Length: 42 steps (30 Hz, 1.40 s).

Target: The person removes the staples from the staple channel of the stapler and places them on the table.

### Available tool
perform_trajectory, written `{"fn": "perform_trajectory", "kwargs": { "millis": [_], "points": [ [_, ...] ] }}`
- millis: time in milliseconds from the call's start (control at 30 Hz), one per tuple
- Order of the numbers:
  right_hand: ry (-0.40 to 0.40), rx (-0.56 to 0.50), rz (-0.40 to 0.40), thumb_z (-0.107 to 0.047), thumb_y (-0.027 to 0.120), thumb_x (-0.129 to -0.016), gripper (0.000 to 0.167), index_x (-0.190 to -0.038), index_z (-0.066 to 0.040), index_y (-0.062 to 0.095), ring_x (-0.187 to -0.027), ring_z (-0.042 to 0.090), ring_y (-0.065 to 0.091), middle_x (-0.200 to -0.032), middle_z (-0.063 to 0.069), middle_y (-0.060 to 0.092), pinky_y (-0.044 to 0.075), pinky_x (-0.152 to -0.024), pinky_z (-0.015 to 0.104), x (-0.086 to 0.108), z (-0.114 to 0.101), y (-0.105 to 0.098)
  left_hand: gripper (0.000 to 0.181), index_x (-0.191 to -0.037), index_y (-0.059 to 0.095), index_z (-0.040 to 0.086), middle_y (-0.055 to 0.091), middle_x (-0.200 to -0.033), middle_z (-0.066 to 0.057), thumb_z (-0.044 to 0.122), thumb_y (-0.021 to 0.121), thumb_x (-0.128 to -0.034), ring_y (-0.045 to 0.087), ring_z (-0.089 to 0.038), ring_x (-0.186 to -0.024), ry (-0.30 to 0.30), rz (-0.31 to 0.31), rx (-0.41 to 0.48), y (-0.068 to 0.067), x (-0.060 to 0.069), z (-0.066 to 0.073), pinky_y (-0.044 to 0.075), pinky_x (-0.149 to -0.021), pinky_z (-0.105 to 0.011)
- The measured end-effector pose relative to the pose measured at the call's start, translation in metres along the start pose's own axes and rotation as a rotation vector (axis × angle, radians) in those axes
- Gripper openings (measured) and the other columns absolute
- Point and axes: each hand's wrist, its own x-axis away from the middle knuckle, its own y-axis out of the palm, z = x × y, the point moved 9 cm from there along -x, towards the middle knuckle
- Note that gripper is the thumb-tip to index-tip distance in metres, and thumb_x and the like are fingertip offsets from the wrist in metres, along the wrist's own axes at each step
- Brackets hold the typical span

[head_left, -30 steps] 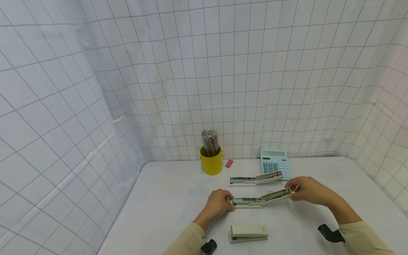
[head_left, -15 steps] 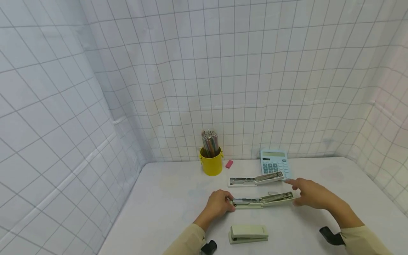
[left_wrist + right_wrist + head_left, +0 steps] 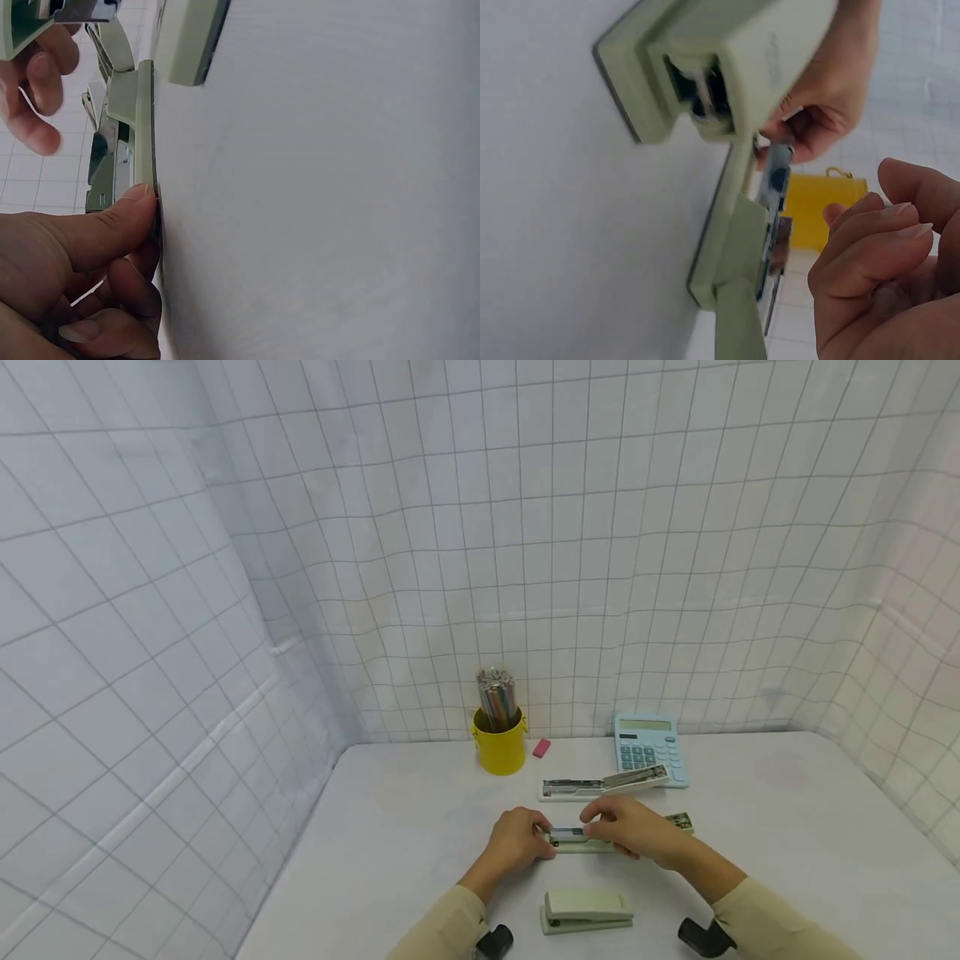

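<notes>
Since half a second ago, the right hand [image 3: 633, 828] has moved left, from beside the raised end of the open green stapler [image 3: 567, 847] to just over its middle, where it now covers much of the metal track and the hinged arm. Its fingers are bent, with thumb and forefinger only narrowly apart; I cannot tell whether they pinch anything. A small grey strip that lay behind the stapler can no longer be seen, as the hand covers that spot. The left hand [image 3: 515, 842] stays where it was, thumb and fingers pinching the left end of the stapler's base. That stapler lies on the white table [image 3: 405, 843], folded out nearly flat, its far tip showing past the right wrist. Nearer the person sits a closed green stapler [image 3: 588, 907], apart from both hands. Behind the held one lies an open white stapler [image 3: 570, 797], its hinged arm slanting up to the right, in front of the lower part of a light blue calculator [image 3: 647, 739]. Further left, near the back edge, stand a yellow bucket [image 3: 501, 753] filled with pencils [image 3: 497, 697] and, just beside it, a pink eraser [image 3: 542, 748]. Checked cloth [image 3: 480, 543] hangs behind the table.
</notes>
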Motion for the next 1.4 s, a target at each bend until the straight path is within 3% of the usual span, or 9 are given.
{"fn": "perform_trajectory", "kwargs": {
  "millis": [100,267,467,1067,1400],
  "points": [
    [0.025,-0.014,-0.02,-0.021,0.064,-0.099,0.034,-0.119,0.006,0.064,-0.046,0.008,0.034,-0.07,0.001,0.051,0.032,-0.043,0.024,-0.007,0.007,0.015,0.021,-0.092,0.076,0.009,0.058,-0.068,0.005,0.01,0.089,-0.0754,0.05,-0.01,-0.062,0.01,-0.001,0.003,0.002,-0.001,0.001,0.041,-0.061,-0.026],
    [0.04,0.012,-0.023,-0.021,0.063,-0.099,0.031,-0.115,0.005,0.068,-0.045,0.008,0.032,-0.068,-0.001,0.053,0.03,-0.043,0.023,-0.01,0.011,0.023,0.021,-0.092,0.076,0.009,0.057,-0.066,0.006,0.011,0.089,-0.0752,0.049,-0.009,-0.061,0.04,0.005,-0.022,0.003,-0.002,0.002,0.04,-0.059,-0.026],
    [0.048,-0.014,-0.01,-0.02,0.064,-0.099,0.033,-0.118,0.006,0.068,-0.044,0.007,0.031,-0.065,-0.001,0.053,0.03,-0.042,0.023,-0.013,0.012,0.025,0.021,-0.091,0.076,0.01,0.056,-0.066,0.007,0.012,0.089,-0.0748,0.049,-0.008,-0.061,0.053,0.015,-0.033,0.0,-0.004,0.001,0.041,-0.06,-0.026],
    [0.15,-0.254,0.056,-0.02,0.063,-0.098,0.034,-0.115,0.009,0.066,-0.051,0.007,0.038,-0.068,-0.001,0.056,0.029,-0.045,0.022,-0.014,0.026,0.028,0.021,-0.09,0.075,0.01,0.057,-0.067,0.006,0.011,0.088,-0.075,0.049,-0.009,-0.061,0.012,0.001,-0.026,0.002,-0.001,-0.003,0.04,-0.06,-0.026],
    [0.13,-0.242,0.093,-0.017,0.065,-0.096,0.029,-0.113,0.007,0.064,-0.052,0.008,0.04,-0.071,0.001,0.057,0.03,-0.046,0.022,-0.017,0.021,0.025,0.022,-0.091,0.075,0.011,0.057,-0.066,0.006,0.012,0.089,-0.0742,0.05,-0.008,-0.061,0.022,0.006,-0.024,0.002,-0.002,-0.003,0.041,-0.06,-0.026]
  ]
}}
